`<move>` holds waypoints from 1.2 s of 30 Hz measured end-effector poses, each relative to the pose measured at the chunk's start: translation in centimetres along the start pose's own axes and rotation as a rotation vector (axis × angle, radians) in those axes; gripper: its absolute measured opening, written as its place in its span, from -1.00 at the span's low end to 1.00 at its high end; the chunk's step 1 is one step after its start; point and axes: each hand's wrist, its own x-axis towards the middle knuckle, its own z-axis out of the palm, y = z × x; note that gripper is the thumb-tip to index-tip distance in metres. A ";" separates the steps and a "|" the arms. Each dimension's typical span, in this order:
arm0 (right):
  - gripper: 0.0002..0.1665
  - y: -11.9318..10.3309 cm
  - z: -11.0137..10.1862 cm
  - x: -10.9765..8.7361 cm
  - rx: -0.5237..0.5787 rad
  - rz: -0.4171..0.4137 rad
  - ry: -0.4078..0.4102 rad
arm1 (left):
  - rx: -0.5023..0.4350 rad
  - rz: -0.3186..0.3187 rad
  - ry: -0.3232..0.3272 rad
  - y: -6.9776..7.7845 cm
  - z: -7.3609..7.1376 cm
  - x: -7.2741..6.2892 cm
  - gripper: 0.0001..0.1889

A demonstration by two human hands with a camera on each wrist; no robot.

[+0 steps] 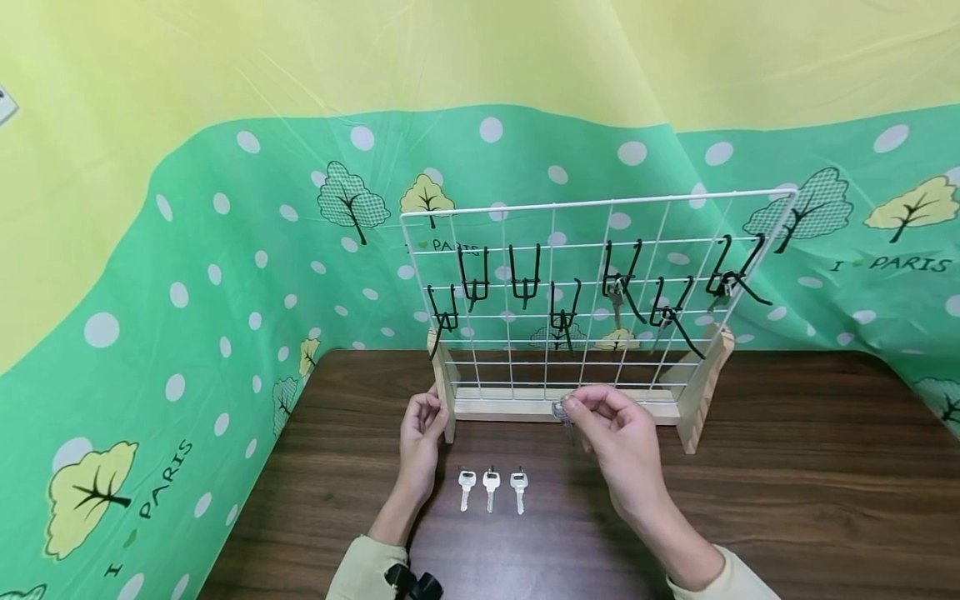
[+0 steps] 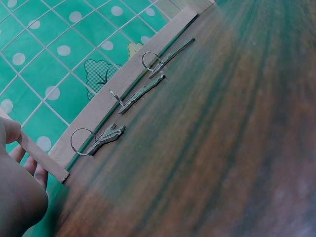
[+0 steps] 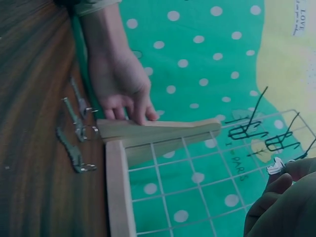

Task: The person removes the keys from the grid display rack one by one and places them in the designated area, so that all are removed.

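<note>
My left hand (image 1: 420, 437) grips the left wooden leg (image 1: 444, 387) of a wire grid rack (image 1: 555, 206), thumb in front and fingers around its outer side. My right hand (image 1: 622, 446) pinches a silver key (image 1: 559, 411) between thumb and fingertips, before the rack's lower wires; in the right wrist view only part of the key (image 3: 276, 167) shows. On the table between the hands lie three silver keys (image 1: 491, 488) in a row, each with a ring, as the left wrist view shows. Black hooks (image 1: 523, 283) hang on the grid, and the right-hand ones carry keys (image 1: 617, 292).
The brown wooden table (image 1: 810, 467) extends to both sides of the rack. A wooden base bar (image 1: 502, 410) joins the rack's legs, with the right leg (image 1: 703, 396) beyond my right hand. Behind hangs a green and yellow printed cloth (image 1: 225, 292). Some hooks have long prongs jutting forward.
</note>
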 end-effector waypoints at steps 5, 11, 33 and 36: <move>-0.93 0.8 -0.2 -0.1 -0.019 0.028 -0.009 | 0.003 0.002 -0.001 0.0 0.0 0.0 -0.79; -0.87 1.9 -0.6 -0.2 -0.033 0.053 -0.022 | 0.009 0.004 0.000 0.0 0.0 0.0 -0.80; -0.89 5.8 -1.8 -0.8 -0.201 0.135 -0.030 | -0.001 0.006 0.004 0.0 0.1 0.1 -0.79; -0.90 6.3 -1.9 -0.9 -0.206 0.148 -0.038 | 0.001 0.007 0.004 0.0 0.1 0.1 -0.79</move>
